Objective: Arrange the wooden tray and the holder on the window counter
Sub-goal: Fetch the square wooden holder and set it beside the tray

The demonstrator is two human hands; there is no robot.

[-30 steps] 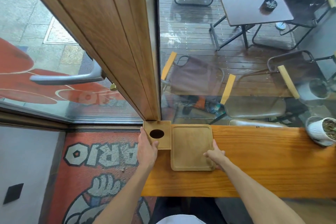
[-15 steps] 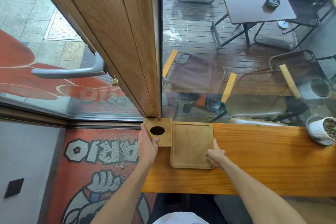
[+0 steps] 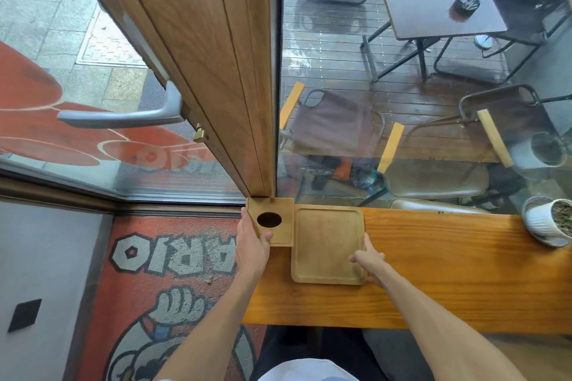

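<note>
A square wooden holder point(image 3: 280, 210) with a round hole sits at the far left end of the window counter point(image 3: 448, 272), tight against the wooden door frame. My left hand point(image 3: 252, 244) grips its left side and front corner. Touching the holder's right side lies a flat wooden tray point(image 3: 328, 241) with a raised rim, its far edge near the glass. My right hand point(image 3: 368, 260) rests on the tray's front right corner, fingers spread along its right edge.
A white plant pot point(image 3: 544, 223) stands at the counter's far right against the glass. The wooden door frame point(image 3: 223, 71) with a grey handle point(image 3: 123, 116) rises behind the holder. Beyond the window are chairs and a dark table. A printed floor mat lies at the left.
Both the tray and the holder have slid a little away from me toward the glass, with my hands staying on them.
</note>
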